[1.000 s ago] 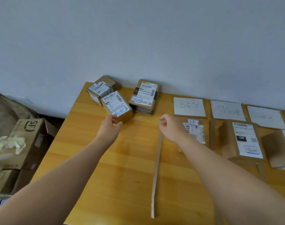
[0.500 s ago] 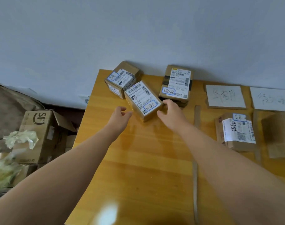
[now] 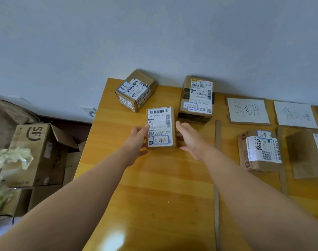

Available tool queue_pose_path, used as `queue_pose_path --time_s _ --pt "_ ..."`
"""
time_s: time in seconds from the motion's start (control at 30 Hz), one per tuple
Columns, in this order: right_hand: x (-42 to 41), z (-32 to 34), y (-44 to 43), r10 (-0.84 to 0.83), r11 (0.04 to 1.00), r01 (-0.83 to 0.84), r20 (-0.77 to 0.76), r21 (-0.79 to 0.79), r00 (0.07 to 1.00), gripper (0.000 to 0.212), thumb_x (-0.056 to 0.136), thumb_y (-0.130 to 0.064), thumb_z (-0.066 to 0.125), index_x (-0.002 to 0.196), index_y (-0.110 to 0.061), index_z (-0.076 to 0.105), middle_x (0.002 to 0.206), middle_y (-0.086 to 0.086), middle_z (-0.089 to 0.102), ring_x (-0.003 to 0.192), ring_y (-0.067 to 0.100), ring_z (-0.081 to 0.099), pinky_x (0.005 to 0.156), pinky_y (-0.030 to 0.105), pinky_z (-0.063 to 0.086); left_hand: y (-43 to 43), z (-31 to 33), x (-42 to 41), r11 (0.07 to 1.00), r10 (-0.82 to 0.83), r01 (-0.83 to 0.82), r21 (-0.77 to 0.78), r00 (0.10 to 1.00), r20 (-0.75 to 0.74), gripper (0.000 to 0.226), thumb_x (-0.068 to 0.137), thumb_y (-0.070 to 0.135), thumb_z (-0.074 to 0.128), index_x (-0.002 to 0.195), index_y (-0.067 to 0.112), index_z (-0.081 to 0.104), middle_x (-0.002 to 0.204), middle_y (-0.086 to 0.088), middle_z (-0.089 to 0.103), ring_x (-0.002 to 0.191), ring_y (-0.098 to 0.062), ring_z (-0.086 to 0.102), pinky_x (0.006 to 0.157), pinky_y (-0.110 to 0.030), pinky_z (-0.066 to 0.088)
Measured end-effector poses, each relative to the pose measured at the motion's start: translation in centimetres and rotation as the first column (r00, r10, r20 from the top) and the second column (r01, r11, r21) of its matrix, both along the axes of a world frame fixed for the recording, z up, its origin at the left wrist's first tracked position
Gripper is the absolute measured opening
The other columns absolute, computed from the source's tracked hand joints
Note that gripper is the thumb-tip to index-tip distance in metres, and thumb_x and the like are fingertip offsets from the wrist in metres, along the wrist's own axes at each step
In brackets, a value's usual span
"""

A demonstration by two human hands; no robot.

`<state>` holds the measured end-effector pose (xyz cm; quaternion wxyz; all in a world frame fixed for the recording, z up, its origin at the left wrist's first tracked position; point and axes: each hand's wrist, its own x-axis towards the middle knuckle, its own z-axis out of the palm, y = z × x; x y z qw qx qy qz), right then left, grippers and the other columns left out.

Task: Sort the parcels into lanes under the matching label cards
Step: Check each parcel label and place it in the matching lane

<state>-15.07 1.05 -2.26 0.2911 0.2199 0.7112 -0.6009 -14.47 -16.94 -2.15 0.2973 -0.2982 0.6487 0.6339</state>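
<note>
On the floor to the left of the worktop stand brown boxes [image 3: 36, 153] with some crumpled paper [image 3: 11, 158] on them.

The wooden worktop [image 3: 154, 196] has a corner parcel [image 3: 135, 90] at its far left corner, turned at a slant, close to the wall.

A bit nearer, by the left edge, is the middle parcel [image 3: 161, 126], white label up, with a blue box drawn round some writing. The left hand [image 3: 138, 140] holds its left side, thumb on top and fingers tucked below. The right hand [image 3: 189, 138] is wide, and its fingers touch the parcel's right side. I cannot tell if the parcel is lifted or sits on the worktop.

Just behind the right hand, at the back edge, is the back parcel [image 3: 198, 98], which lies on something flat and dark.

Next comes a thin cardboard strip [image 3: 217, 134] that runs from back to front.

Right of it, along the back edge, lie two white label cards [image 3: 248, 110] with writing on them. A lane parcel [image 3: 259, 151] sits under the first card. Another strip is beside it, then one more box [image 3: 307, 153] at the right edge.
</note>
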Motion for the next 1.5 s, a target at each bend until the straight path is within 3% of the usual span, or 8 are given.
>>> queue_pose_path --time_s 0.13,0.23,0.37,0.5,0.63,1.03,1.17,1.5 --pt "0.9 0.9 -0.6 -0.057 0.995 0.055 -0.018 -0.078 0.998 0.030 0.094 -0.043 0.055 0.110 -0.017 0.051 0.109 -0.002 0.066 0.104 0.014 0.060 0.078 0.032 0.048 -0.1 1.1 1.1 0.996 0.090 -0.091 -0.018 0.994 -0.060 0.028 0.094 0.036 0.053 0.112 0.015 0.048 0.095 0.001 0.068 0.084 -0.018 0.064 0.073 -0.035 0.053" --pt "1.2 1.9 -0.3 -0.056 0.992 0.047 -0.072 -0.119 0.996 0.052 0.088 -0.043 0.064 0.132 -0.025 0.042 0.118 -0.003 0.064 0.112 0.016 0.060 0.094 0.043 0.050 -0.3 2.6 1.6 0.990 0.133 -0.138 -0.031 0.981 -0.144 0.032 0.093 0.035 0.055 0.115 0.012 0.050 0.091 0.002 0.069 0.083 -0.016 0.063 0.069 -0.031 0.050" --pt "2.0 3.6 0.2 -0.052 0.990 0.031 -0.156 -0.138 0.986 0.062 0.087 -0.044 0.064 0.139 -0.025 0.037 0.111 -0.003 0.070 0.107 0.017 0.063 0.098 0.045 0.048 0.2 5.2 1.8 0.990 0.129 -0.138 -0.019 0.959 -0.253 0.031 0.092 0.037 0.056 0.113 0.014 0.053 0.089 0.004 0.069 0.080 -0.013 0.062 0.066 -0.027 0.047" --pt "2.7 5.8 1.3 -0.128 0.979 0.085 -0.239 -0.184 0.963 0.055 0.088 -0.039 0.064 0.135 -0.025 0.040 0.104 -0.002 0.072 0.098 0.015 0.067 0.082 0.036 0.052 1.5 7.2 2.6 0.997 0.063 -0.073 -0.017 0.935 -0.348 0.026 0.095 0.036 0.051 0.110 0.016 0.055 0.098 0.000 0.069 0.087 -0.017 0.064 0.073 -0.030 0.050" --pt "3.6 8.2 3.1 -0.139 0.983 0.093 -0.314 -0.156 0.939 0.049 0.089 -0.040 0.062 0.132 -0.028 0.041 0.094 -0.006 0.073 0.093 0.013 0.068 0.082 0.037 0.054 2.7 8.5 3.1 0.996 0.058 -0.079 -0.037 0.914 -0.402 0.029 0.096 0.038 0.049 0.113 0.016 0.054 0.106 -0.005 0.067 0.097 -0.022 0.064 0.088 -0.038 0.052" --pt "7.5 10.4 10.2 -0.237 0.971 0.211 -0.347 -0.113 0.907 0.058 0.090 -0.040 0.061 0.140 -0.025 0.037 0.097 -0.005 0.071 0.087 0.008 0.067 0.066 0.025 0.049 7.8 9.9 5.2 0.994 -0.001 -0.043 -0.097 0.908 -0.419 0.033 0.096 0.040 0.049 0.119 0.015 0.053 0.110 -0.004 0.064 0.099 -0.020 0.062 0.089 -0.037 0.052" --pt "8.7 10.7 13.3 -0.266 0.964 0.246 -0.347 -0.102 0.899 0.058 0.090 -0.040 0.061 0.140 -0.023 0.037 0.099 -0.001 0.073 0.085 0.009 0.068 0.064 0.023 0.048 10.9 10.2 6.1 0.995 -0.047 0.006 -0.098 0.908 -0.417 0.035 0.097 0.040 0.048 0.120 0.014 0.053 0.110 -0.004 0.063 0.099 -0.019 0.062 0.087 -0.035 0.052" --pt "11.9 11.3 22.0 -0.290 0.957 0.276 -0.346 -0.088 0.893 0.058 0.089 -0.041 0.063 0.139 -0.024 0.039 0.097 -0.003 0.073 0.089 0.011 0.069 0.076 0.030 0.052 19.9 10.0 8.5 0.995 -0.092 0.068 -0.073 0.901 -0.424 0.033 0.097 0.040 0.048 0.119 0.017 0.053 0.111 -0.003 0.063 0.099 -0.018 0.062 0.087 -0.034 0.051"
